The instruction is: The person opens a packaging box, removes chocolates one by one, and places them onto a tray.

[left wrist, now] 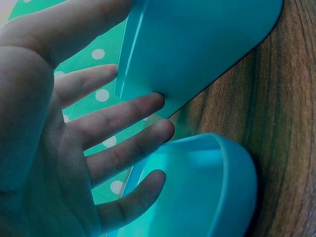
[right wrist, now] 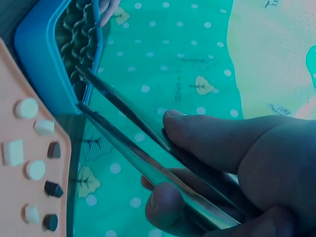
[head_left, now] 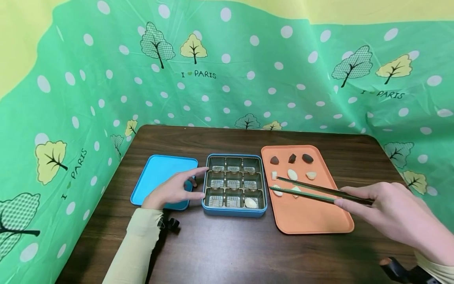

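Observation:
My left hand (head_left: 173,188) rests at the left side of a blue box (head_left: 234,212), fingers spread, thumb near its front corner. Inside the box is a divided insert with several compartments; a whitish stone (head_left: 250,203) lies in the front right one. In my right hand (head_left: 386,213) I grip metal tweezers (right wrist: 123,108), their tips apart. The tweezers reach over an orange tray (head_left: 312,221) in the head view, tips near its left edge. A small white block (head_left: 274,175) and a white oval stone (head_left: 292,174) lie on the tray near the tips.
A blue lid (head_left: 156,173) lies left of the box, partly behind my left hand. Dark stones, including a dark oval one (head_left: 307,158), line the tray's back, with a cream stone (head_left: 311,175) nearer. A green patterned cloth (head_left: 227,86) hangs behind the brown table (head_left: 227,248).

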{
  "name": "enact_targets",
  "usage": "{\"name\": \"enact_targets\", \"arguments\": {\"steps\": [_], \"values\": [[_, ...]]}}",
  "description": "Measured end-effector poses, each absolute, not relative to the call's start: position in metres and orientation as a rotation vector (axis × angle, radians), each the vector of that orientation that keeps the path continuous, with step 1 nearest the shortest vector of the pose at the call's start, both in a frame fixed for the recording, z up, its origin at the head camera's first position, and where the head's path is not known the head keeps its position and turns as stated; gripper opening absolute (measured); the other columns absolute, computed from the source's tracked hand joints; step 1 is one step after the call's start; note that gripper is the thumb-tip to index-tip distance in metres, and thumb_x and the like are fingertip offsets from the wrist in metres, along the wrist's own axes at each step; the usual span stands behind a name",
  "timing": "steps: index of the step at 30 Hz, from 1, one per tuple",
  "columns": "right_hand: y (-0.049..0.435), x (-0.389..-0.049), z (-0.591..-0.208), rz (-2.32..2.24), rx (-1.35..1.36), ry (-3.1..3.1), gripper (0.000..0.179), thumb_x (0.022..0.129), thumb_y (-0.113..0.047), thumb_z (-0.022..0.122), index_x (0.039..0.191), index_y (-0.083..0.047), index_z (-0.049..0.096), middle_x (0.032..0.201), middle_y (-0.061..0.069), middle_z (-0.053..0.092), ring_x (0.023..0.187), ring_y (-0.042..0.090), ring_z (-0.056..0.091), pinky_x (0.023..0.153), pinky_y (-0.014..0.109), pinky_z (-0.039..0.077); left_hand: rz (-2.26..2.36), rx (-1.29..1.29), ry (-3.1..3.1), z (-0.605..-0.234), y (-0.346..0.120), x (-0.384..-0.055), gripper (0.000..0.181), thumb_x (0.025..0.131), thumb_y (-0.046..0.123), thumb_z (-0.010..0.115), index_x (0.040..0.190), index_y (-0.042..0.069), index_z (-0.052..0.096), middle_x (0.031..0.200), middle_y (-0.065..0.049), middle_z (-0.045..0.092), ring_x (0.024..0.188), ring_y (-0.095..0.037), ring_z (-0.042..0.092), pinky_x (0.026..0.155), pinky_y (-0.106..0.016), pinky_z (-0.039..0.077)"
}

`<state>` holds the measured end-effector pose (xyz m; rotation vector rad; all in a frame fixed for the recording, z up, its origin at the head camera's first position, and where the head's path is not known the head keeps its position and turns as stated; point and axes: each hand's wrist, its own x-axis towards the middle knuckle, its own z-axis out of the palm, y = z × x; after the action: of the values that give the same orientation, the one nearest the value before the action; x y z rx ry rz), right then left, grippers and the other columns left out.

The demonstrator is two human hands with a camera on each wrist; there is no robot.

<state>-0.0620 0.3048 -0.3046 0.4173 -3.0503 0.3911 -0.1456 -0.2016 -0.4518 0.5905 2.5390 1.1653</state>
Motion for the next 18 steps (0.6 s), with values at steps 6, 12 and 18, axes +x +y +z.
{"name": "enact_targets", "arguments": {"steps": [6,12,18], "values": [[0.29,-0.066,-0.3,0.399,0.47,-3.083,0.043,0.092,-0.052,0.079,0.12,-0.019,0.082,0.068,-0.006,0.069,0.054,0.001,0.035,0.043,0.028,0.022,1.164,0.592,2.541,-0.453,-0.201,-0.146,0.085,0.09,0.039,0.085,0.162,0.026,0.043,0.149,-0.001,0.056,0.107,-0.023,0.06,0.078,-0.04,0.05],[0.274,-0.07,-0.298,0.379,0.537,-3.135,0.045,0.093,-0.059,0.073,0.121,-0.025,0.082,0.055,-0.016,0.046,0.052,0.002,0.034,0.043,0.028,0.023,1.152,0.579,2.551,-0.452,-0.201,-0.146,0.085,0.09,0.039,0.085,0.162,0.029,0.042,0.151,0.0,0.055,0.107,-0.023,0.059,0.081,-0.041,0.049],[0.261,-0.075,-0.297,0.376,0.635,-3.141,0.041,0.093,-0.06,0.073,0.119,-0.029,0.082,0.059,-0.02,0.05,0.053,-0.001,0.042,0.044,0.027,0.028,1.156,0.581,2.547,-0.45,-0.201,-0.146,0.085,0.09,0.041,0.085,0.162,0.028,0.042,0.154,-0.002,0.053,0.108,-0.023,0.059,0.082,-0.041,0.049]]}}
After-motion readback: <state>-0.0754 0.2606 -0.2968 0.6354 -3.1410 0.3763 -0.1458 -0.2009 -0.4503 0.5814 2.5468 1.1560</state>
